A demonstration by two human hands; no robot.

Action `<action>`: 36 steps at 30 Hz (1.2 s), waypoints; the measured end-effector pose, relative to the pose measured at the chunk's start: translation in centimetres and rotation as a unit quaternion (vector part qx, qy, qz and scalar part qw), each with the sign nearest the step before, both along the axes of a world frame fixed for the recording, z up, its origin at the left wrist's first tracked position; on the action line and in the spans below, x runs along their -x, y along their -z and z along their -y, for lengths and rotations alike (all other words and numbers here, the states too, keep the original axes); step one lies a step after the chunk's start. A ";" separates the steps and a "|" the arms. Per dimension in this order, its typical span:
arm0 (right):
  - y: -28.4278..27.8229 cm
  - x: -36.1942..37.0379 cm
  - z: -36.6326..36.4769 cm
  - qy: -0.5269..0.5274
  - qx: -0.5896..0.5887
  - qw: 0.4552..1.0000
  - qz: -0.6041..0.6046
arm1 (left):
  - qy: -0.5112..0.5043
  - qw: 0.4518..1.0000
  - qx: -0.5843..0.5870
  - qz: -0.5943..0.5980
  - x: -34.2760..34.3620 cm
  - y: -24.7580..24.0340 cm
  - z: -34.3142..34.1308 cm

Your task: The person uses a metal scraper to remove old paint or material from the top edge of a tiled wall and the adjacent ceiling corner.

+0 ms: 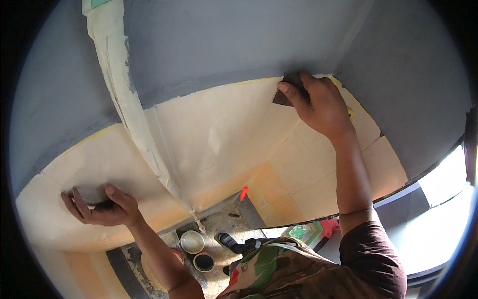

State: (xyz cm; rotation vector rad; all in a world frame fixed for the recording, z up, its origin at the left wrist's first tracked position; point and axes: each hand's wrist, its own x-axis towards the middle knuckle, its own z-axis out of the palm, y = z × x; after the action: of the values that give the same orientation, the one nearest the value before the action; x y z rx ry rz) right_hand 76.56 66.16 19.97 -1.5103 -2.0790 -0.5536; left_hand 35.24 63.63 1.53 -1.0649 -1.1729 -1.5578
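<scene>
My right hand (318,102) is closed on a dark, thin flat scraper (283,96). It presses the scraper to the top edge of the beige tiled wall (219,134), close to the corner where the tiles meet grey wall. At the lower left, my left hand (107,207) is cupped with its palm up, thumb and fingers apart, in front of the tiles. The palm lies in shadow, and I cannot make out anything in it.
A pipe wrapped in pale covering (117,74) runs down the wall at the left. Below stand a white bucket (192,234) and a dark bucket (203,262), near my shoe (228,241). A red-handled tool (243,193) and a green basket (306,231) are lower down.
</scene>
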 end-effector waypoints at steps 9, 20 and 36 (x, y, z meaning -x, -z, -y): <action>0.5 2.1 0.8 0.028 0.021 0.999 -0.018 | 0.013 1.000 0.011 -0.009 0.3 0.8 -0.1; -0.3 3.3 1.1 -0.013 0.008 1.000 -0.018 | 0.035 0.999 0.004 -0.026 0.5 0.8 -0.2; -1.4 4.0 1.9 0.055 0.049 0.997 -0.025 | 0.033 0.999 -0.007 -0.001 0.2 0.5 0.1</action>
State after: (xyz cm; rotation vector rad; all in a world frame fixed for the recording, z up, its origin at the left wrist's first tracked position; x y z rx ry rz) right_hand 72.59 64.22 21.32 -1.6865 -2.0193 -0.4539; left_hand 35.04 63.52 1.06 -1.1057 -1.1335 -1.6123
